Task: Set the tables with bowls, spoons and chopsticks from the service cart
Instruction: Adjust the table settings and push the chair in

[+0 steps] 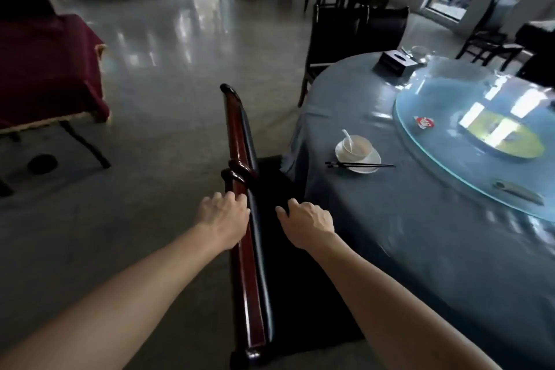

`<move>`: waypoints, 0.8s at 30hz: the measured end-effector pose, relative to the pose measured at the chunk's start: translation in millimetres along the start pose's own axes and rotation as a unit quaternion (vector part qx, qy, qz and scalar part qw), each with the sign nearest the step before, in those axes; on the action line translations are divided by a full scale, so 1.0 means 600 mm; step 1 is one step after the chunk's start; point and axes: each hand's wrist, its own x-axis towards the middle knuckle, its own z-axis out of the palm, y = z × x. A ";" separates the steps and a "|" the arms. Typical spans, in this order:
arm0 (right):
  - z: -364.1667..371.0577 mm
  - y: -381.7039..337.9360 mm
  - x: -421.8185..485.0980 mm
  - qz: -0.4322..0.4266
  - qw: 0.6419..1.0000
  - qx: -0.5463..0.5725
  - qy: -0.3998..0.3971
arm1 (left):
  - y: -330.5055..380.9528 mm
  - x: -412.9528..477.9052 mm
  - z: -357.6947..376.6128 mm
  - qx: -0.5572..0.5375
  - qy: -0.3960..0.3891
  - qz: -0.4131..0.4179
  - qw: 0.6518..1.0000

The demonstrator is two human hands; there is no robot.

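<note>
The left hand (223, 218) clamps its grip over the chair (237, 135), on the glossy red-brown wooden rail. The right hand (309, 221) lies on its black seat, grip possibly curled, can't tell. Right of the chair, on the round blue-clothed counter (390, 249): white bowl (359, 146), spoon (348, 137) inside, 2 slim black chopsticks (360, 164) across the saucer (373, 158).

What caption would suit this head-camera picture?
Left hand and right hand at a chair beside a table set with bowl, spoon, chopsticks.

The chair back (237, 144) splits the lane. Left of it, bare floor (150, 144), wide open. Right of it the round table (375, 249) crowds in (only a narrow dark gap), with bowl (357, 146) and chopsticks (360, 164) farther right.
</note>
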 end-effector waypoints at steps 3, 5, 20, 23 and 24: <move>-0.009 -0.030 0.035 0.050 0.999 -0.017 0.002 | -0.054 0.060 0.014 0.003 -0.006 0.057 0.998; -0.018 -0.059 0.049 0.082 0.996 -0.022 0.015 | -0.086 0.100 0.017 0.001 -0.015 0.121 0.993; -0.055 -0.237 0.128 0.318 0.945 0.027 0.066 | -0.187 0.316 -0.035 -0.031 -0.023 0.373 0.927; -0.056 -0.227 0.185 0.360 0.931 0.039 0.047 | -0.172 0.372 -0.035 -0.032 -0.023 0.405 0.914; -0.056 -0.220 0.211 0.370 0.927 0.044 0.035 | -0.167 0.394 -0.034 -0.026 -0.027 0.412 0.910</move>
